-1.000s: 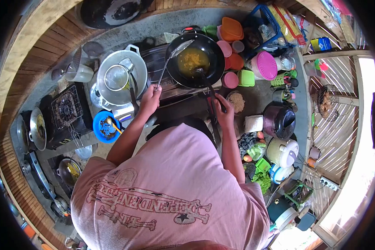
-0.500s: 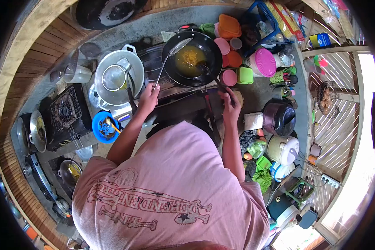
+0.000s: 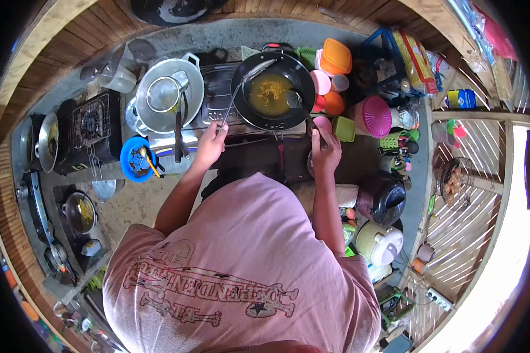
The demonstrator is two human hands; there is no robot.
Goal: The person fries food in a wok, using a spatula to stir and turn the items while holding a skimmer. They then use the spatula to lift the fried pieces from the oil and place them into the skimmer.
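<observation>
A black wok (image 3: 300, 67) holds yellow oil with a clump of golden food bits (image 3: 270, 89) in its middle. My left hand (image 3: 211, 146) is closed around the thin handle of a long-handled metal skimmer (image 3: 258, 70). Its head, seen nearly edge-on, lies over the wok's upper left part, above the oil. To the lower right of the wok, my right hand (image 3: 326, 152) grips a black-handled spatula (image 3: 294, 99), whose head dips into the oil beside the food. Under the wok, the stove is mostly hidden.
Left of the wok stands a large metal pot (image 3: 145, 120) with a strainer (image 3: 164, 95) and dark-handled tools on it. A blue bowl (image 3: 127, 165) with a spoon sits nearer. Plastic containers (image 3: 334, 102) crowd the wok's right side. A rice cooker (image 3: 381, 242) stands right of my arm.
The spatula's head has shifted right in the oil, away from the food clump. My left hand still holds the skimmer over the wok. The whole view has shifted slightly.
</observation>
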